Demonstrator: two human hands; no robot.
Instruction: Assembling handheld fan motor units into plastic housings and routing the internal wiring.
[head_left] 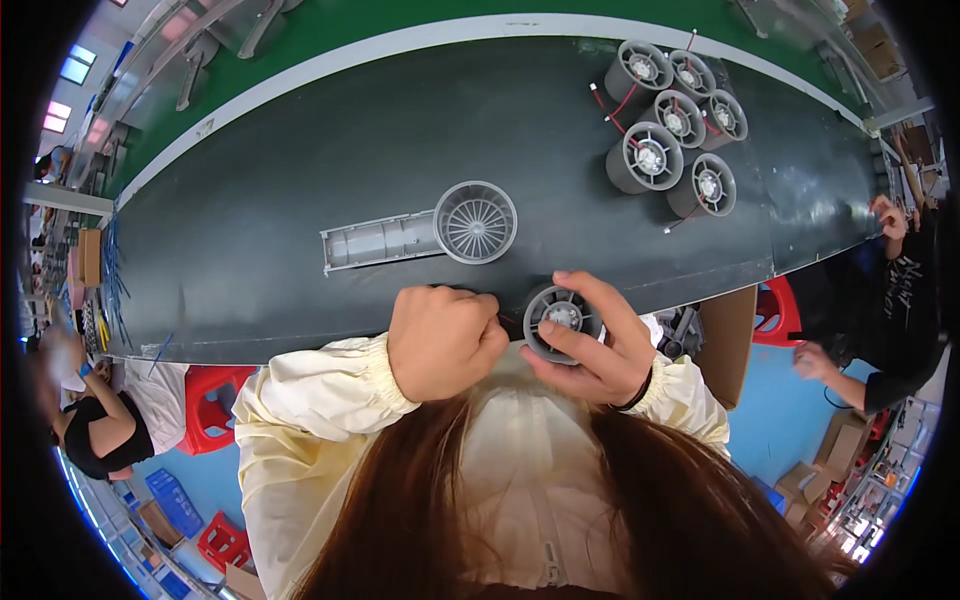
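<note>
Grey plastic forms the round cup (562,322) at the near edge of the counter (270,195), right of the middle, with the right hand (610,345) clamped on it: one finger over the far rim, another across the spokes, the rest at the near side. On its left, the left hand (445,343) has its fingers curled together in a fist; a bit of dark-red wire (507,319) shows between fist and cup, but whether the fist pinches it I cannot tell. Six similar cups (679,119) stand grouped at the far right, with white centres and red wires, and look as far along as the held one, whose spokes and white centre are in place; what is left on it seems to concern the wire, mostly hidden. Beyond the hands, a handled cup (400,241) shows a bare grille without a white centre, so it seems not yet fitted. Its handle points left, its long axis running left to right. The held cup's spoked end faces up, its axis roughly upright.
</note>
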